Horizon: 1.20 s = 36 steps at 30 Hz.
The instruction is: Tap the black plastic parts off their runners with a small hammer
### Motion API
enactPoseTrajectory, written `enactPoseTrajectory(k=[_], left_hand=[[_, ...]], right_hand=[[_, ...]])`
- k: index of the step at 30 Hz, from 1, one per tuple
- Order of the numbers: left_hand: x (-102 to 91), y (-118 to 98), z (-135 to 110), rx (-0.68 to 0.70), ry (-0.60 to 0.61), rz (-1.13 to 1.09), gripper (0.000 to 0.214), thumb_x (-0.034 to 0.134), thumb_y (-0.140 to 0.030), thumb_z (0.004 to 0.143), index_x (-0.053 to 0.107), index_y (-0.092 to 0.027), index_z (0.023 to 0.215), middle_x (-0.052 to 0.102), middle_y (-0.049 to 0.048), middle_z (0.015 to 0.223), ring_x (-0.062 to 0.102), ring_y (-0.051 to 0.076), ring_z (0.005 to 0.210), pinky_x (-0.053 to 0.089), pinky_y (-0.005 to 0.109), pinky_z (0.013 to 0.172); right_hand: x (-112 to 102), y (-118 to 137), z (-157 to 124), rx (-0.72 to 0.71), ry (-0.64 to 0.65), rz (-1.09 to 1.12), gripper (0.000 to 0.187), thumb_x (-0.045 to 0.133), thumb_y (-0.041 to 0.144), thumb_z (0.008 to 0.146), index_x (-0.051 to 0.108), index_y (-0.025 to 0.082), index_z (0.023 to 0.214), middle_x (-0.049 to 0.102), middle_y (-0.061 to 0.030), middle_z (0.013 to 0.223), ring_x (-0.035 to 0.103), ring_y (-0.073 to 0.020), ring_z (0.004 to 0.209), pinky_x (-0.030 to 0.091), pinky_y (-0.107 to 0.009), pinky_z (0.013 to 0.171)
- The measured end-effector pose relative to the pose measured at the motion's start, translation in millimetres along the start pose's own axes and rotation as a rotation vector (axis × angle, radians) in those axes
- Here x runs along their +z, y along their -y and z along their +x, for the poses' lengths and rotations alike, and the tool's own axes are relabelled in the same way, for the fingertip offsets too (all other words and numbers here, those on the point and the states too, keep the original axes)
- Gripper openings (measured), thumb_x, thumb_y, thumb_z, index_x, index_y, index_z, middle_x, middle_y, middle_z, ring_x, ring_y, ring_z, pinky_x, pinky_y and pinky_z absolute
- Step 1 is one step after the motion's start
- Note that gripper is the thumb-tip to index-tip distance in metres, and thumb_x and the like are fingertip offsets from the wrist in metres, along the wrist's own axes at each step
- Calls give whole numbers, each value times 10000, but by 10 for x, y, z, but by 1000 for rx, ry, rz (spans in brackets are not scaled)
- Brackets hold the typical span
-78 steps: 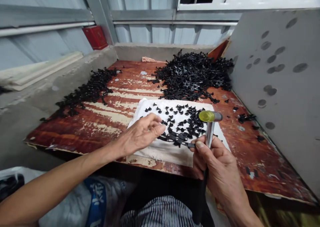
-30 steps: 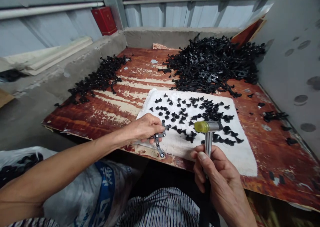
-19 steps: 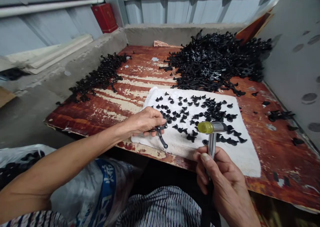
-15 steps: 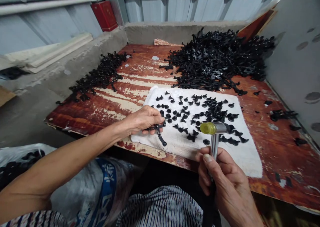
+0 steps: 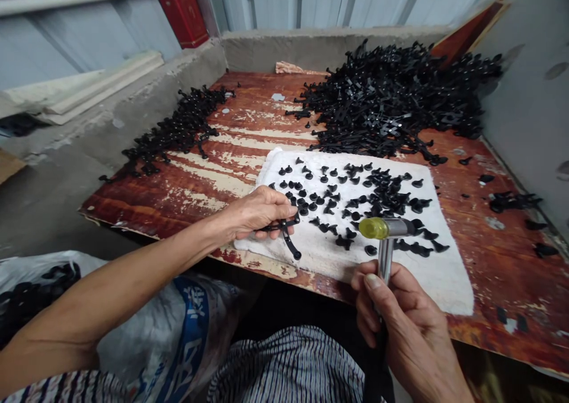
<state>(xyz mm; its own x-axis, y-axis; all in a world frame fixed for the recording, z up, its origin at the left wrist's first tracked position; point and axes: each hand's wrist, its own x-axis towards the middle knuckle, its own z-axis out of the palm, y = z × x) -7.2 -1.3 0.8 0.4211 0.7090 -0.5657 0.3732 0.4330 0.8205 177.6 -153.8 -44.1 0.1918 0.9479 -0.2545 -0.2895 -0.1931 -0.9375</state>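
Observation:
My left hand (image 5: 255, 213) is closed on a black cross-shaped plastic piece (image 5: 288, 237), held at the near left corner of a white cloth (image 5: 444, 278). One arm of the piece hangs down toward me. My right hand (image 5: 400, 320) grips the metal handle of a small hammer (image 5: 384, 237), whose yellow-tipped head hovers over the cloth's near middle. Several small black plugs (image 5: 355, 195) lie scattered on the cloth between the two hands and beyond.
A worn red wooden board (image 5: 200, 184) carries the cloth. A big heap of black cross pieces (image 5: 391, 101) sits at the back right, a smaller row of black assembled pieces (image 5: 173, 133) at the left. A grey panel (image 5: 533, 95) borders the right. A white bag (image 5: 169, 344) lies by my lap.
My left hand has lifted a black cross piece off the cloth and pulled it to the near left corner. The hammer in my right hand has stayed raised, barely moving.

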Motion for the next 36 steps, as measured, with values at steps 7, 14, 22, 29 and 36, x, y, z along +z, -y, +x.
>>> enactPoseTrajectory(k=[7, 14, 22, 29, 36], left_hand=[[15, 7, 3, -3, -4, 4, 249, 613, -192, 841, 534, -136, 611, 630, 16, 543, 458, 27, 316, 233, 150, 270], [12, 12, 17, 4, -23, 41, 255, 592, -178, 843, 538, -137, 597, 624, 14, 547, 440, 26, 308, 220, 165, 275], [-71, 48, 70, 31, 5, 147, 234, 634, -261, 806, 570, -152, 609, 647, 33, 592, 448, 40, 334, 207, 188, 295], [-45, -2, 43, 0, -26, 197, 232, 595, -269, 819, 590, -141, 626, 645, 41, 585, 432, 39, 334, 207, 195, 315], [-65, 41, 64, 21, -40, 211, 174, 595, -259, 802, 605, -136, 679, 646, 36, 575, 469, 46, 349, 241, 178, 327]], right_hand=[[28, 32, 13, -7, -26, -5, 254, 702, 437, 787, 613, 219, 883, 570, 8, 727, 412, -50, 399, 356, -159, 302], [26, 14, 15, 3, -26, -15, 269, 705, 456, 778, 617, 219, 872, 573, 6, 721, 409, -46, 387, 343, -158, 306], [-111, 154, 99, -392, -24, -645, 344, 569, 362, 887, 615, 275, 1217, 670, -86, 1019, 640, -212, 833, 557, -319, 661], [-23, 404, 335, -885, 125, -1065, 632, 410, 83, 900, 325, 293, 1489, 625, -94, 1048, 626, -188, 780, 522, -292, 613], [48, 442, 453, -1041, 166, -1438, 565, 369, 46, 880, 413, 175, 1428, 549, -36, 798, 479, -125, 520, 390, -223, 404]])
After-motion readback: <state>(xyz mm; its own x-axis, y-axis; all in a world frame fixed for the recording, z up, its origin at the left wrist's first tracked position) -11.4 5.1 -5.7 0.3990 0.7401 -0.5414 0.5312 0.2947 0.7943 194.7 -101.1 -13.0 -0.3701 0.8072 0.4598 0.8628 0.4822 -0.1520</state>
